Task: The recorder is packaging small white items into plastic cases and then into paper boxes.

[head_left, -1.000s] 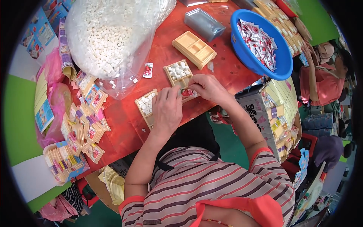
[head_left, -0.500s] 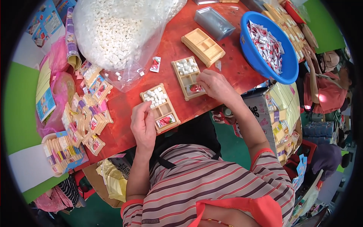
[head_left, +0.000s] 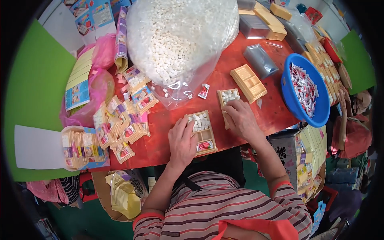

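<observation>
My left hand [head_left: 182,141] grips the left edge of a tan compartment tray [head_left: 205,139] that holds small white cubes at its top and a red packet at its bottom. My right hand [head_left: 242,119] lies over the lower part of a second tan tray [head_left: 227,96], also with white cubes in its top section. Both trays sit on the red table [head_left: 160,120]. Whether the right hand pinches the tray cannot be made out.
A big clear bag of white cubes [head_left: 180,36] fills the table's back. A loose red packet [head_left: 204,91] lies by it. An empty tan tray [head_left: 249,83], a blue basin of red packets [head_left: 305,90], a heap of packed trays [head_left: 120,124] and a box of them [head_left: 82,149] surround.
The left hand moved from beside the near tray onto its edge. The right hand slid down over the second tray, hiding its red packet. The camera view tilted.
</observation>
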Demonstrator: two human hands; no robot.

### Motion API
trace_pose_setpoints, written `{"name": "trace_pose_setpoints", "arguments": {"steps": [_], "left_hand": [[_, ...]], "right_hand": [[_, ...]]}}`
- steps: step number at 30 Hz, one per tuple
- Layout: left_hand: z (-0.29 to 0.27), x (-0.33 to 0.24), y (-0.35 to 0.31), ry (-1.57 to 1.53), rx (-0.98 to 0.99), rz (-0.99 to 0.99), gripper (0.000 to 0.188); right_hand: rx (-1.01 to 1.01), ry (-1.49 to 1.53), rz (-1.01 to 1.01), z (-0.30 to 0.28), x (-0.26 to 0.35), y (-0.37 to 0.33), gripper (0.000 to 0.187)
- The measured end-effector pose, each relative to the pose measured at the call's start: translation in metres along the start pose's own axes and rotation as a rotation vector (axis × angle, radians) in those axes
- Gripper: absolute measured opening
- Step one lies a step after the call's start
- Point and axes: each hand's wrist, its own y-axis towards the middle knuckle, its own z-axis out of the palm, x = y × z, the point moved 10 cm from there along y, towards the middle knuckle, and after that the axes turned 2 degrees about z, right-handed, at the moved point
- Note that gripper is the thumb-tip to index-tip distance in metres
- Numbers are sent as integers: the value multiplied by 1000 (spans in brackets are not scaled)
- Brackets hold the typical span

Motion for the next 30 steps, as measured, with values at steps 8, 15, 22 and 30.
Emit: {"name": "trace_pose_setpoints", "arguments": {"steps": [8,15,22,30], "left_hand": [[20,20,-4,150,227,-75,65],[34,22,-10,185,303,-75,65],[29,24,-12,138,265,-88,66],[-3,58,-10,-281,-42,-248,55]], "right_hand": [[168,124,-125,62,45,15,37],[340,3,-155,98,58,-4,71],[350,-9,-126,101,57,1,69],[153,13,-200,87,82,80,68]]}}
